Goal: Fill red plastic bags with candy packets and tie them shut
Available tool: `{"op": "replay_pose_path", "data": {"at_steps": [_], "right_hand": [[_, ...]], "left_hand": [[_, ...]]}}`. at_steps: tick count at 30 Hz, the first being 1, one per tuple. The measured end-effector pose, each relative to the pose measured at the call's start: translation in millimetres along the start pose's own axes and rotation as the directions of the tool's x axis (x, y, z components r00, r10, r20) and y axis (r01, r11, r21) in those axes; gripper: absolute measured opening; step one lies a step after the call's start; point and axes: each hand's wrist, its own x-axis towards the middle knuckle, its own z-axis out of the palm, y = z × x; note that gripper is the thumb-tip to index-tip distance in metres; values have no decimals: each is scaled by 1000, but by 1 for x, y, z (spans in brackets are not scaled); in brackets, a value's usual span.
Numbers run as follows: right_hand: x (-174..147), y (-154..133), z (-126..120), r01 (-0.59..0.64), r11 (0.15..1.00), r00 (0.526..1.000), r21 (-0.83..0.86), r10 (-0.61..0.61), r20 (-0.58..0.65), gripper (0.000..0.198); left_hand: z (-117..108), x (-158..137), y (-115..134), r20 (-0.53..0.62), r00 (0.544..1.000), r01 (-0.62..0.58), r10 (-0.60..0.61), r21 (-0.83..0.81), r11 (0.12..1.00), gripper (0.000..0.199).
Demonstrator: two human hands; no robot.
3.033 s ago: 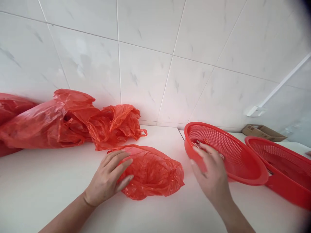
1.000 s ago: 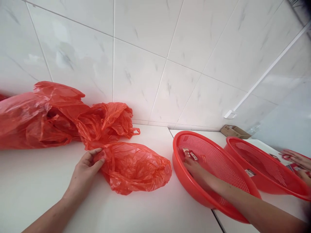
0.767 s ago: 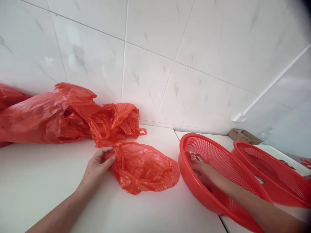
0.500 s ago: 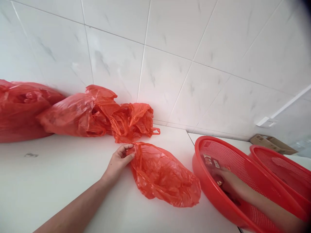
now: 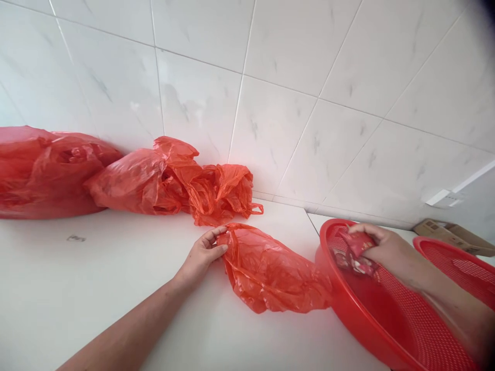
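Note:
My left hand (image 5: 204,253) pinches the rim of a thin red plastic bag (image 5: 278,278) that lies on the white table. The bag's far end touches the side of a red plastic basket (image 5: 367,314) with mesh walls. Over the far part of that basket, my right hand (image 5: 381,247) is closed on a small red packet (image 5: 359,241). Just beneath it, several red and white packets (image 5: 353,264) sit inside the basket. The print on the packets is too blurred to read.
Crumpled red plastic bags (image 5: 220,190) and a large full-looking red bag (image 5: 50,170) lie along the tiled wall (image 5: 201,93). A second red basket (image 5: 456,257) stands at the right, near a cardboard box (image 5: 452,234). The white table (image 5: 116,273) has a small dark mark.
My right hand has risen from inside the basket toward its far rim, now with a red packet showing in its fingers. My left hand still grips the bag's rim. The view has shifted slightly.

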Motion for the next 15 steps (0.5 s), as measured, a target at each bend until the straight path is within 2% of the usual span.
{"op": "replay_pose_path", "data": {"at_steps": [2,4,7,9,10,11,12,15], "right_hand": [[-7,-34,23,104,992,987,70,-111,112,31],[-9,-55,56,196,979,953,58,-204,224,27],[-4,-64,102,307,951,875,30,-295,384,27],[2,-63,114,389,920,812,-51,-316,490,39],[5,-63,112,428,898,795,-98,-323,513,47],[8,-62,106,457,878,797,-143,-333,504,52],[11,-60,94,468,864,822,-187,-348,450,54],[26,-44,47,345,882,938,-320,-331,99,33]], "left_hand": [[2,-1,2,12,1000,3,-3,-5,1000,58],[5,-2,4,21,1000,-1,1,-5,1000,57],[7,-3,6,18,1000,-2,2,1,1000,57],[7,-3,6,21,1000,-6,5,5,1000,58],[6,-3,6,26,1000,-10,10,6,1000,57],[6,-2,6,33,999,-13,13,8,1000,57],[4,-1,6,41,999,-15,14,10,1000,57],[1,2,3,43,999,-5,4,30,1000,58]]}}
